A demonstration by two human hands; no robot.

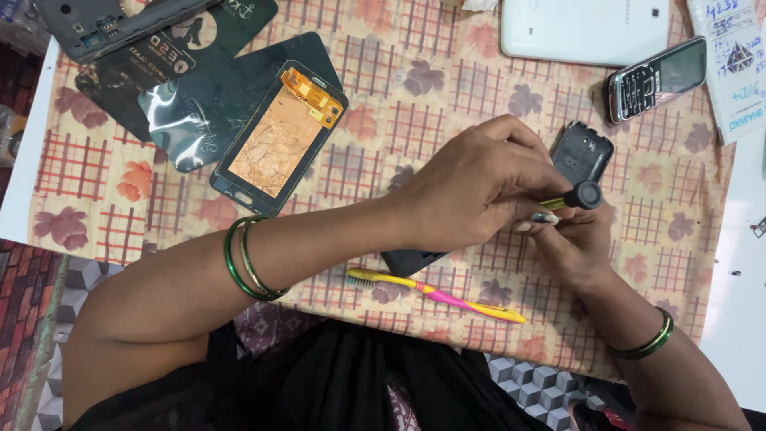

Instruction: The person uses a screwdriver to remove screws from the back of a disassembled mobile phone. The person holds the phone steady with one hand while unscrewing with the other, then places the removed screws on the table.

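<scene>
My left hand (479, 187) reaches across from the left and grips a small screwdriver (581, 196) with a yellow shaft and a black cap. My right hand (576, 243) sits just under it, fingers curled around a dark phone housing (582, 152). The housing lies on the flowered checked cloth (399, 96) and is mostly hidden by both hands. Its upper end shows beyond the knuckles, and a dark corner (407, 260) that seems to be its lower end shows below my left wrist. The screwdriver tip is hidden between my fingers.
A yellow and pink toothbrush (435, 291) lies near the cloth's front edge. To the left are a phone screen assembly with a copper-coloured back (279, 140), dark plastic sheets (191, 112) and a grey phone frame (104, 28). A white tablet (582, 28), a keypad phone (658, 76) and a paper slip (734, 72) lie at the back right.
</scene>
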